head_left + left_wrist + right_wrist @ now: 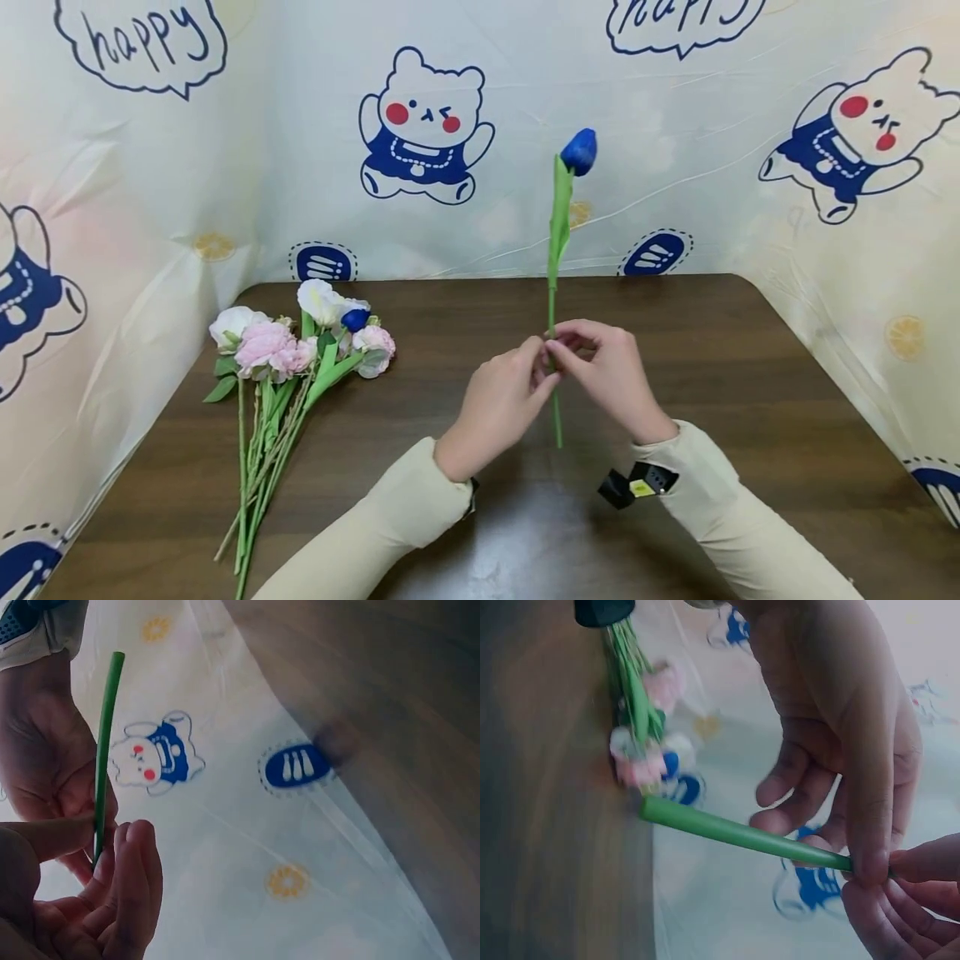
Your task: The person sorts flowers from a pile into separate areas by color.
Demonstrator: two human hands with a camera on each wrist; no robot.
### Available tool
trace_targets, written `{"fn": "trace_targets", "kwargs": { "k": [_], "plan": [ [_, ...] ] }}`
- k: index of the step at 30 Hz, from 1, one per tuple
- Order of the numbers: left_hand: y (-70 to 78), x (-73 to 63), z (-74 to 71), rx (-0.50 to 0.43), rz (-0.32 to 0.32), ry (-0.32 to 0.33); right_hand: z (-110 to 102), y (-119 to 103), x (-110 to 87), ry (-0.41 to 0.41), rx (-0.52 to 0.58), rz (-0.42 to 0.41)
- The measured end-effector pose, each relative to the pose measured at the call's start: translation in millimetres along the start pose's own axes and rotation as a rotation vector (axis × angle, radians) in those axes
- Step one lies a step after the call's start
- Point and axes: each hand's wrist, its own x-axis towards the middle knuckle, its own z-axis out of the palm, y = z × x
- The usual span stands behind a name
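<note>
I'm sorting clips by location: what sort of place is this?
Probably a small indoor work corner: a brown tabletop, cartoon-printed sheeting around three sides, and a bunch of flowers lying on the left.

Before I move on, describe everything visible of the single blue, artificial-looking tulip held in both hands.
The blue tulip has a closed bud, a long green leaf and a smooth, thin green stem, apparently plastic. It is nearly upright over the brown wooden table, its stem pinched by the left hand and right hand, lower end free.
</note>
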Motion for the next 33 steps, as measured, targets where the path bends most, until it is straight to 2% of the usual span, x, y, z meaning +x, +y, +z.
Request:
{"fn": "trace_targets", "kwargs": {
  "k": [4, 7, 10, 14, 19, 23, 28, 33],
  "plan": [
    [12.8, 13.1, 13.7, 0.042, 0.062, -0.04, -25, 14, 0.4, -0.006, -0.082, 0.041],
    [19.9, 16.8, 21.9, 0.074, 0.098, -0.059, -44, 27, 0.8, -0.012, -0.16, 0.059],
    [23.4, 14.7, 26.5, 0.092, 0.112, -0.071, -63, 43, 0.6, -0.027, -0.238, 0.093],
    [18.8, 8.1, 27.0, 0.103, 0.113, -0.061, -88, 68, -2.3, -0.085, -0.306, 0.182],
    [1.8, -0.3, 15.5, 0.132, 0.098, 0.003, -113, 105, -8.9, -0.168, -0.344, 0.31],
    [-18.1, -6.0, 0.9, 0.164, 0.054, 0.053, -127, 133, -15.0, -0.218, -0.363, 0.387],
    [-51.7, -13.8, -22.9, 0.214, -0.047, 0.076, -141, 162, -22.3, -0.255, -0.406, 0.455],
    [-84.0, -25.4, -49.8, 0.248, -0.166, 0.078, -152, 184, -30.1, -0.288, -0.457, 0.489]
  ]
}}
